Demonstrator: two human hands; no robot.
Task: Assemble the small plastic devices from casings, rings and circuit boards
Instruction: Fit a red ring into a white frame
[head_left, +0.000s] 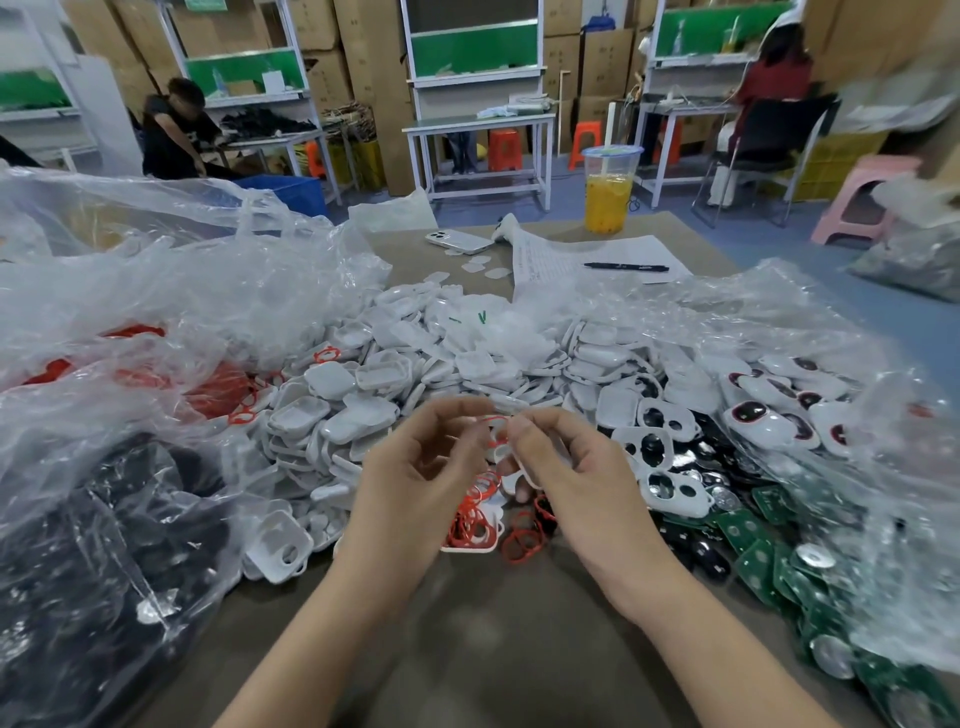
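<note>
Centrally, the left hand (415, 470) pinches one red ring (492, 422); the right hand (574, 467) grips one white casing (525, 472), with the casing heap (415, 364) beyond counting.

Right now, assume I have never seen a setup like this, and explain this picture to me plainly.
There is no machine: a person works with bare hands, filmed by one camera worn on their head, looking down. The left hand seems to pinch a thin red ring, while the right hand holds a small white plastic casing; motion blur hides the details. On the brown table lie a heap of white plastic casings, loose red rings, green circuit boards on the right and crumpled clear plastic bags.
</note>
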